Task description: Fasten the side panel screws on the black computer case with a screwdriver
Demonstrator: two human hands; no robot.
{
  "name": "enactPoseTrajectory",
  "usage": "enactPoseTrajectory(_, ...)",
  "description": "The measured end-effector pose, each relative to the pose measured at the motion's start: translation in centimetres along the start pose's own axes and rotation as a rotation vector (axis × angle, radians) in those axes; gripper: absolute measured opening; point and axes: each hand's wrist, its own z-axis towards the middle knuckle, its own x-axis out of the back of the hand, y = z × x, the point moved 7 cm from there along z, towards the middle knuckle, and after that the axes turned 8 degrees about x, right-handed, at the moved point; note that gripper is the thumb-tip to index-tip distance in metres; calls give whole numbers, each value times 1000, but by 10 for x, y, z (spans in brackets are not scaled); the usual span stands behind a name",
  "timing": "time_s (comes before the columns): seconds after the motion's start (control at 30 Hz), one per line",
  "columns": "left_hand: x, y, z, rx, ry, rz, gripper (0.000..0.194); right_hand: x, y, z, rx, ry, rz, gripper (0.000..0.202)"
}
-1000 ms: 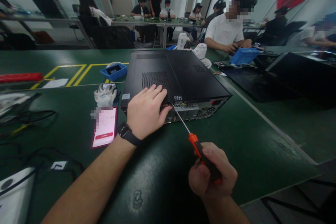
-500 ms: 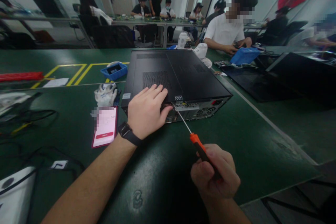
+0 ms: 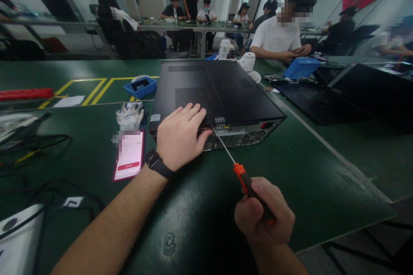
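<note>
A black computer case (image 3: pixel 226 90) lies flat on the green table (image 3: pixel 309 180), its rear panel with a fan grille facing me. My left hand (image 3: pixel 182 135) rests on the case's near edge, fingers spread over the top and the thumb at the rear panel. In my right hand (image 3: pixel 266 210) is an orange and black screwdriver (image 3: pixel 239 169), gripped by its handle. Its thin shaft points up and left, and the tip meets the rear panel beside my left thumb. What the tip touches is too small to make out.
Left of the case are a blue tray (image 3: pixel 141 89), a glove (image 3: pixel 130 116) and a lit phone (image 3: pixel 129 157). Black cables (image 3: pixel 58 184) lie further left. A flat black panel (image 3: pixel 309 103) and a blue box (image 3: pixel 302 68) are at the right, near a seated person (image 3: pixel 277 36).
The screwdriver handle has turned in my right hand, showing its orange and black parts differently. My left hand has stayed in place. The seated person's hands at the right have shifted slightly.
</note>
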Motion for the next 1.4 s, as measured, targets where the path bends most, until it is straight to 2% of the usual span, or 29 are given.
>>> enactPoseTrajectory(0.13,0,0,0,0,3,-11,45,1,2,-3,-26,0,28,35)
enactPoseTrajectory(0.33,2,2,0,-4,6,-6,46,-2,0,-2,-82,0,108,42)
enactPoseTrajectory(0.47,1,1,0,-6,1,3,46,-1,0,-1,-66,18,86,43)
enactPoseTrajectory(0.7,0,0,0,0,-3,-10,46,0,1,8,-66,-44,34,40)
enactPoseTrajectory(0.97,1,0,0,-4,5,2,47,-1,1,-1,1,55,-2,32)
enactPoseTrajectory(1.2,1,1,0,-6,7,2,46,-4,2,6,-93,-23,139,32)
enactPoseTrajectory(1.4,0,0,0,-13,10,-3,46,-3,1,7,-59,-30,66,37)
